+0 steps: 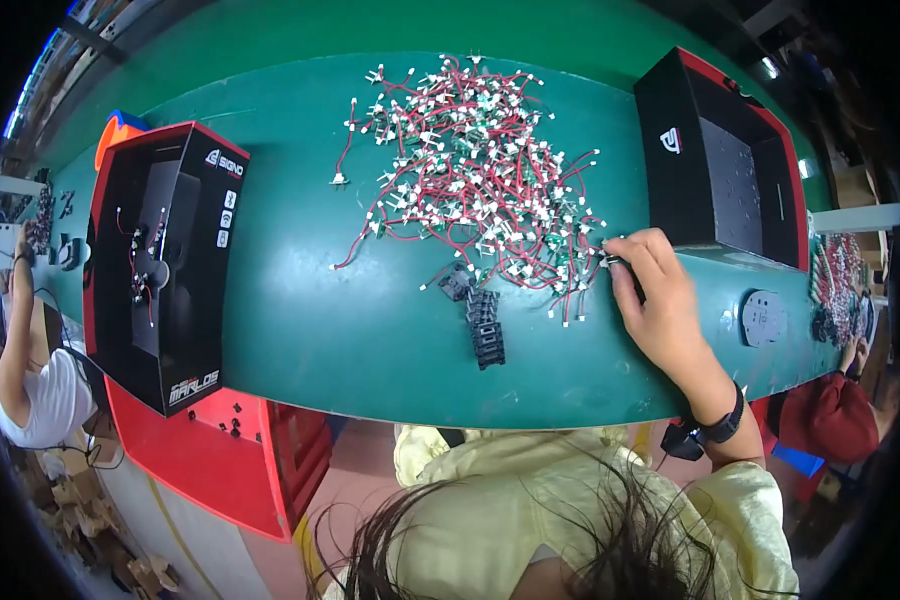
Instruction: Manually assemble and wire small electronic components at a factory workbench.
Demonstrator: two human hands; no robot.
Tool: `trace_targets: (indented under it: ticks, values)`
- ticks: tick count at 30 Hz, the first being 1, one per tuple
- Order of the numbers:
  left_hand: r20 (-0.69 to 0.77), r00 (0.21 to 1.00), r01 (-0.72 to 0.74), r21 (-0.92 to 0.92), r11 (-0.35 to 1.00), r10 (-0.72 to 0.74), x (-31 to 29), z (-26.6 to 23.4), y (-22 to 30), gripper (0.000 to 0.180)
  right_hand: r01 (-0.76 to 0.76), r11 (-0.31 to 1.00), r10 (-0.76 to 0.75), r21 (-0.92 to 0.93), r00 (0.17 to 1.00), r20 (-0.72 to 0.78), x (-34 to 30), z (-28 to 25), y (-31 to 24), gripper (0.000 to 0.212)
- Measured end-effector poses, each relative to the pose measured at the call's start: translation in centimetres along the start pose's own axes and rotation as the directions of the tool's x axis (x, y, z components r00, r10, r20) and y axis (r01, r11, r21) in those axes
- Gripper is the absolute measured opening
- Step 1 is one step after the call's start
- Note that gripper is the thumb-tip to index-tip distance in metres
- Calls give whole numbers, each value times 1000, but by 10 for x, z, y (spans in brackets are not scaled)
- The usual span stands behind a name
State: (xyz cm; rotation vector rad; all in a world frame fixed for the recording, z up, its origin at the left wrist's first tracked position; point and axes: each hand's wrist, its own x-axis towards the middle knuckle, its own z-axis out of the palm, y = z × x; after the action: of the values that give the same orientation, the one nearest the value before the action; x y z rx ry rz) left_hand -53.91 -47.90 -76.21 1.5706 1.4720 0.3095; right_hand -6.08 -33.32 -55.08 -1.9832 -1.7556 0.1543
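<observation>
My right hand [663,305] reaches over the table from the right. Its thumb and forefinger are closed in a pinch on a small wired connector [611,261] at the right edge of a big pile. That pile [490,170] is made of short red wires with white plugs and small green parts, loosely tangled together. Just below it lies a row of black plastic pieces [485,330], with a few loose ones beside its upper end. My left hand does not show; only the pale yellow sleeve on that side appears below the table edge.
A black box with red edges [195,290] stands at left, holding a few wired parts. A similar open box [685,150] stands at right. A grey round plate [762,318] lies near it. Below left is a red bin [210,470]. People work at both sides.
</observation>
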Motion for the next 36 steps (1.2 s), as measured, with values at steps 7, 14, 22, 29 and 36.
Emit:
trace_targets:
  ticks: [7,14,22,29,36]
  values:
    - [75,997,26,-17,1000,-25,-20,1,-8,6,6,999,-8,-48,999,-48,-1,1,3,19]
    - [159,987,31,-21,999,-27,-28,-2,-17,6,-14,1000,15,9,997,-69,0,2,1,18]
    - [261,965,-3,-19,1000,8,-15,-3,-19,7,3,999,1,41,994,-109,-2,5,7,17]
    - [358,931,-70,-5,998,67,19,-12,-13,8,11,997,-3,80,996,-93,0,2,10,17]
    - [447,880,-175,-9,985,160,73,-8,-1,9,15,994,-7,104,997,-74,-8,-1,10,16]
